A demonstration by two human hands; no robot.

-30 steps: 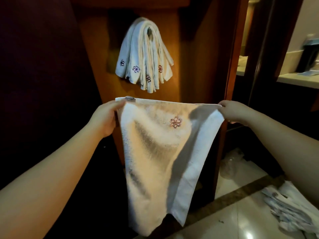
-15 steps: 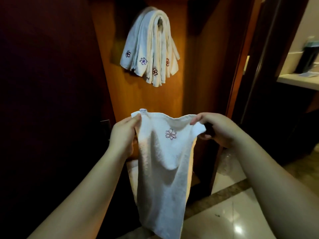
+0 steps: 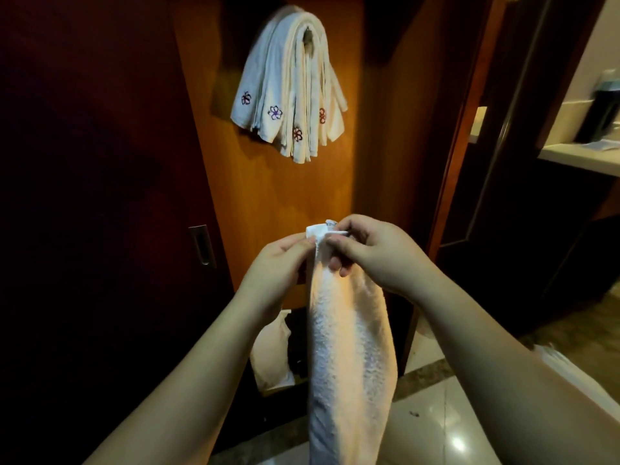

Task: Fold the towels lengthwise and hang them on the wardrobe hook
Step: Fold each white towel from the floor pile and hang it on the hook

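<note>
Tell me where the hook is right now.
In the head view, the hook sits high on the wooden wardrobe panel, left of centre, almost buried under the bundle of hung towels, above both hands.

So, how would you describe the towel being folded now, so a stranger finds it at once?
Start at the orange wardrobe panel. Below the hung towels, both hands, left hand and right hand, pinch the top of one white towel. Unlike the others, it hangs as one long strip, not on the hook.

Held towel [image 3: 349,347] hangs below hung towels [image 3: 292,92], probably on a hook.
</note>
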